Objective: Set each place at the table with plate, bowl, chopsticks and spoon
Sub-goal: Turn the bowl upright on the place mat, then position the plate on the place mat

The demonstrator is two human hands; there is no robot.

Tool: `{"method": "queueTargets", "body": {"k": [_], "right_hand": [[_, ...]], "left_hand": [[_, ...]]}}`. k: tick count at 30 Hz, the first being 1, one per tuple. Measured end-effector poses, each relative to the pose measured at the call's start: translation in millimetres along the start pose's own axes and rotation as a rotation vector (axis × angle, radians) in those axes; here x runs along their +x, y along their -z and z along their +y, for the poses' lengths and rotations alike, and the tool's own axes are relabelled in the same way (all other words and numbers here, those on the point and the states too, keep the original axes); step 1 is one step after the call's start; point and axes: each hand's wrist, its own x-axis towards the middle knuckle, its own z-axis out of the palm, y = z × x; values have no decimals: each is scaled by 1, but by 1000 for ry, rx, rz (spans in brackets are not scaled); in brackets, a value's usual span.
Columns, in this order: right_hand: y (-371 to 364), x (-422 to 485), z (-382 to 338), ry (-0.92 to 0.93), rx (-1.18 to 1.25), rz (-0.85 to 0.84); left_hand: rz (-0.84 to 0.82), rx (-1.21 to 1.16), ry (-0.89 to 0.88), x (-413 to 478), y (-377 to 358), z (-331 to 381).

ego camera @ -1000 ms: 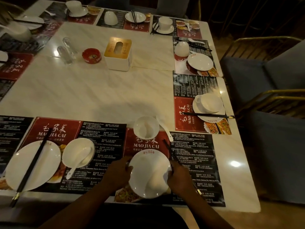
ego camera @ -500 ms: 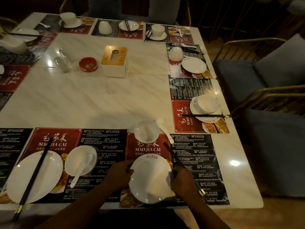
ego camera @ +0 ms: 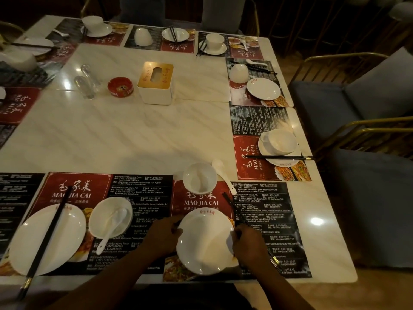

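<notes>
A white plate [ego camera: 204, 241] lies on the red and black placemat [ego camera: 263, 211] in front of me. My left hand [ego camera: 162, 237] grips its left rim and my right hand [ego camera: 249, 243] grips its right rim. Behind the plate stands an empty white bowl [ego camera: 199, 181], with a white spoon [ego camera: 223, 175] just to its right. Black chopsticks [ego camera: 232, 206] lie on the mat right of the plate, partly hidden under my right hand.
The place to the left has a plate [ego camera: 48, 238] with chopsticks across it and a bowl [ego camera: 110, 217] holding a spoon. More settings line the right and far edges. A tissue box [ego camera: 155, 82], red ashtray [ego camera: 120, 87] and glass shakers [ego camera: 86, 82] stand mid-table. Chairs [ego camera: 357, 97] stand right.
Both hands have stayed on the plate's rim. The plate has barely shifted on the mat; the view has tilted up a little, showing more of the far side.
</notes>
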Motion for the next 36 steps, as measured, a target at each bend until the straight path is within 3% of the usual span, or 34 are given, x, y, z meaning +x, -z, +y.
{"method": "queueTargets", "body": {"k": [5, 12, 16, 20, 26, 31, 36], "right_hand": [[7, 3, 4, 10, 0, -73], [24, 42, -39, 30, 224, 16], [27, 79, -78, 37, 355, 78], [16, 105, -98, -2, 347, 10], [12, 110, -98, 25, 290, 42], [46, 104, -70, 57, 285, 49], [88, 91, 2, 29, 220, 54]], "left_hand": [[26, -5, 23, -1, -1, -2], [214, -2, 18, 2, 12, 17], [260, -117, 52, 25, 28, 41], [266, -178, 81, 49, 37, 54], [204, -280, 120, 63, 34, 68], [300, -331, 81, 61, 21, 97], [38, -466, 44, 61, -12, 145]]}}
